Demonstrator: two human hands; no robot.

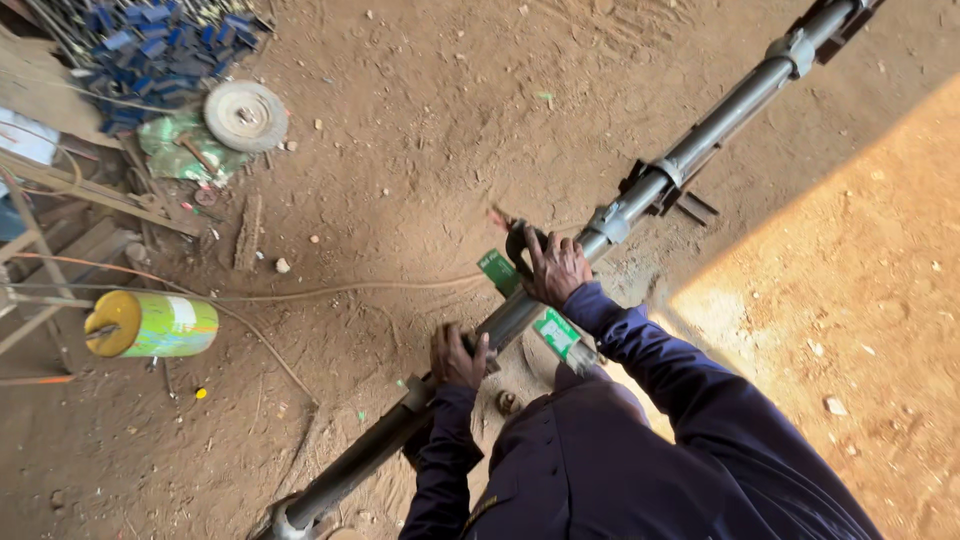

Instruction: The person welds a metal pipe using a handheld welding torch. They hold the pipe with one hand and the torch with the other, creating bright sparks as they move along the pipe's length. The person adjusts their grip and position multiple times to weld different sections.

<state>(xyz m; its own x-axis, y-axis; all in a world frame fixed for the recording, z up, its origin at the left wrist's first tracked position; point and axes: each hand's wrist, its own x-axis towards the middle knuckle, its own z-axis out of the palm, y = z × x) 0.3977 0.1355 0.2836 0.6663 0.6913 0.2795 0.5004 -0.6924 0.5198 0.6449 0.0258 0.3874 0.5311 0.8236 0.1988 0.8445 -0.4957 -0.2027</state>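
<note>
A long grey metal pipe (560, 275) runs diagonally over the dirt floor (420, 170), from lower left to upper right. The left hand (458, 358) is curled closed around the pipe low down. The right hand (556, 268) lies higher up, fingers bent over a dark clamp-like tool (520, 245) on the pipe, beside green tags (497, 270).

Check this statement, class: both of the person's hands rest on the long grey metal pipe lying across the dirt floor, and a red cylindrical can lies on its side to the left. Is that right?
Not quite. The head view shows the cylindrical can is yellow and green, not red. The rest holds: the left hand and right hand rest on the long grey metal pipe lying across the dirt floor.
</note>
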